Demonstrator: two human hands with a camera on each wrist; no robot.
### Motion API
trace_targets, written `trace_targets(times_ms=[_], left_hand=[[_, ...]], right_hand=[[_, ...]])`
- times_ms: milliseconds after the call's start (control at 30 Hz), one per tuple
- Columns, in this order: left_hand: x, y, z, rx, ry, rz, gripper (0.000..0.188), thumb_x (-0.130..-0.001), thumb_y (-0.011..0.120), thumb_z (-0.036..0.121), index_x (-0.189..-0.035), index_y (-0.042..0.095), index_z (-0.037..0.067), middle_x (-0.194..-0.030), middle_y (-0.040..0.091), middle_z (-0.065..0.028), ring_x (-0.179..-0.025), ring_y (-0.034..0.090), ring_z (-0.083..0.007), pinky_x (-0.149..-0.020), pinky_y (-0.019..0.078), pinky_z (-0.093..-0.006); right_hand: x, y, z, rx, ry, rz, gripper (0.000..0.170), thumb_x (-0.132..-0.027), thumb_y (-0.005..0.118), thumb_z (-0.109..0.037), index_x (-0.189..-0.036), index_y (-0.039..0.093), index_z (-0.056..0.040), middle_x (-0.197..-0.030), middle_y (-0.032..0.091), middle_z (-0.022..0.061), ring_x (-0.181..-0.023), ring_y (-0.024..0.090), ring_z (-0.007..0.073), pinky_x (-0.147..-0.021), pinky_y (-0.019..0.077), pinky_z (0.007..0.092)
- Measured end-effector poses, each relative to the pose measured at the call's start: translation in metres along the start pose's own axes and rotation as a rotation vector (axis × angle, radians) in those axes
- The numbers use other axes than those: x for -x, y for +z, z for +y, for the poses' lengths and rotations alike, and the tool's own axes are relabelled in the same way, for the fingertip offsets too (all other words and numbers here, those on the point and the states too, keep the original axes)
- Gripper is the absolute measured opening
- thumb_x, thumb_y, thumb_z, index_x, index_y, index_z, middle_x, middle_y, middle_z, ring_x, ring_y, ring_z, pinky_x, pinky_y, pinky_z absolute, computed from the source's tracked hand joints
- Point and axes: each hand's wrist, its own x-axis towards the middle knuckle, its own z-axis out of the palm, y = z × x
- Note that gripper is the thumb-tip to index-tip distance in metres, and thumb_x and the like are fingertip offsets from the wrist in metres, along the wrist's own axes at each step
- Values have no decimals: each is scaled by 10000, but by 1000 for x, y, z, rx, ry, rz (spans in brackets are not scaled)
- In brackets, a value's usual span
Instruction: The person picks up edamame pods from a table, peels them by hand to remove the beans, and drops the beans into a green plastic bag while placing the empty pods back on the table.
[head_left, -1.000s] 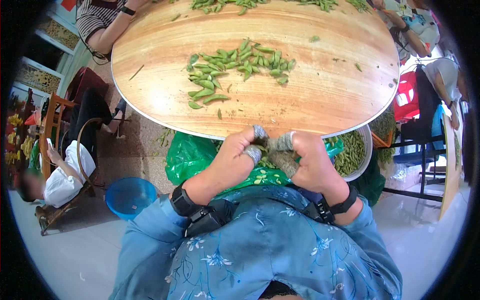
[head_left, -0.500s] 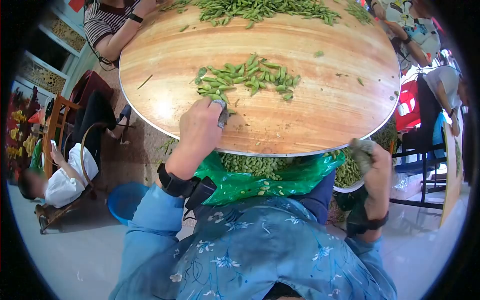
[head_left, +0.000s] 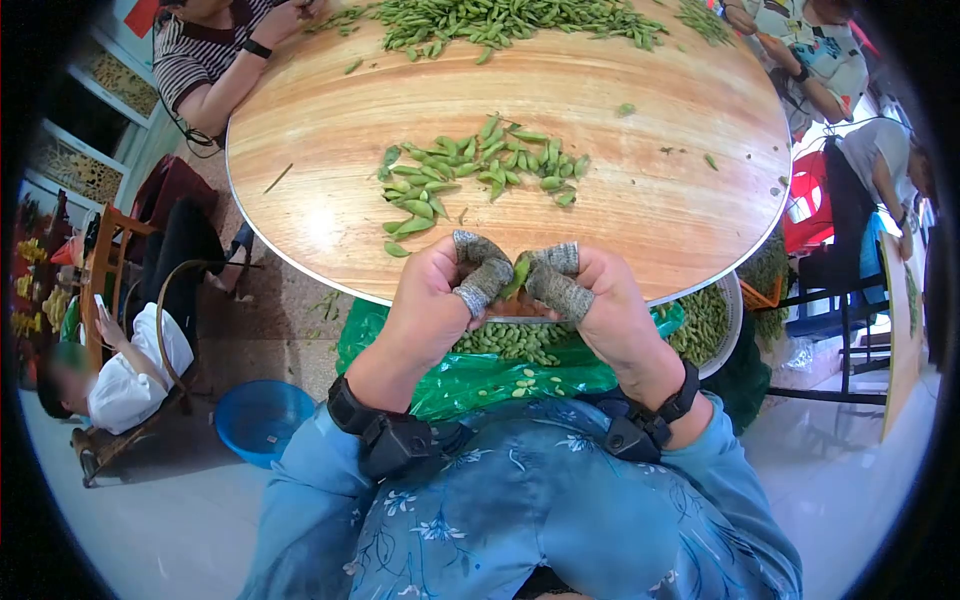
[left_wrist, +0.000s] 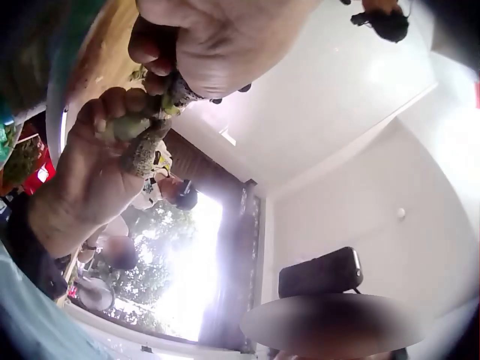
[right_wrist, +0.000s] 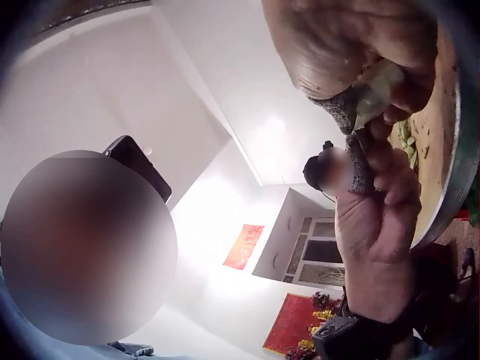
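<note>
In the head view my left hand (head_left: 425, 285) and right hand (head_left: 615, 300) meet at the table's near edge. Grey knitted covers wrap the thumb and forefinger of each. Between the covered tips both hands pinch a green soybean pod (head_left: 517, 276); a bit of green (left_wrist: 171, 110) shows there in the left wrist view. A pale green thing (right_wrist: 381, 88), its kind unclear, lies in the curled fingers of my right hand. Just beyond, loose soybean pods (head_left: 430, 175) are spread on the wooden table (head_left: 640, 200). Shelled beans (head_left: 515, 342) lie below in a green plastic bag (head_left: 440, 390).
A larger pile of pods (head_left: 500, 25) covers the table's far side. At right a white basket (head_left: 735, 325) holds more pods. A blue basin (head_left: 262, 420) stands on the floor at left. People sit across the table and at left; a chair (head_left: 840, 340) stands at right.
My left hand reached to the pods on the table half a second ago, with the right hand out by the basket. Both have come back together, now with a pod between them.
</note>
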Motion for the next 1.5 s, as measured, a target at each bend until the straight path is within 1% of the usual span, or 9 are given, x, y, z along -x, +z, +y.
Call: trace_targets(times_ms=[300,400,600,767,900,1033,1167,1267,1500], left_hand=[[2,21,-14,-124,314,-22,112,-775,538,-2,-879,500,16,-748,563,-23,-654,532,-75,-580,442,-197],[7,17,-5,-130,99,-45,97,-791,526,27,-887,514,21,-704,554,-12,-628,509,-58,-547,412,-184],[6,-4,-1,-356,278,89,100,-819,495,71,-896,535,22,-663,529,9,-616,487,-44,-537,383,-179],[4,12,-7,-332,37,-272,84,-824,503,102,-866,534,36,-626,437,37,-582,367,-28,-516,335,-186],[2,20,-17,-365,90,-156,79,-818,506,91,-837,537,21,-636,440,35,-604,374,-34,-529,348,-202],[5,15,-13,-598,336,-93,66,-773,563,64,-803,541,9,-658,514,-1,-604,464,-68,-543,386,-201],[-2,-22,1,-1074,620,398,147,-688,644,53,-801,566,3,-665,553,-64,-541,482,-113,-492,406,-241],[-11,-45,12,-1235,639,451,187,-659,647,99,-798,558,12,-680,538,-148,-620,525,-303,-565,426,-372],[-37,-62,21,-1561,629,194,78,-642,500,-31,-716,521,-16,-693,520,-188,-674,518,-364,-597,417,-412]], right_hand=[[9,1,-8,-66,21,16,163,-797,561,-127,-913,554,-12,-802,573,5,-704,511,56,-583,404,184],[10,-6,-5,-53,9,73,161,-794,564,-123,-917,559,-20,-795,574,1,-674,499,49,-548,386,172],[16,-23,-9,-38,2,83,149,-790,565,-104,-918,568,-28,-787,577,-6,-662,493,44,-546,384,174],[15,-18,-9,-19,-18,78,158,-785,567,-89,-929,566,-23,-811,577,-6,-685,497,45,-583,396,182],[15,-16,-8,-1,-21,118,208,-784,569,-138,-947,561,-8,-784,565,5,-643,472,50,-555,372,178],[28,-37,-18,129,-59,137,182,-804,529,-117,-955,557,-18,-852,578,15,-718,497,62,-610,385,178],[68,-110,-47,850,-141,646,267,-761,540,-32,-1022,512,15,-839,569,76,-735,534,129,-680,422,239],[108,-157,-56,1233,-131,953,277,-762,550,-44,-1028,514,27,-876,576,72,-785,531,137,-714,426,245],[89,-122,-47,722,-279,770,165,-794,522,-27,-947,567,13,-866,587,62,-774,542,115,-697,437,226]])
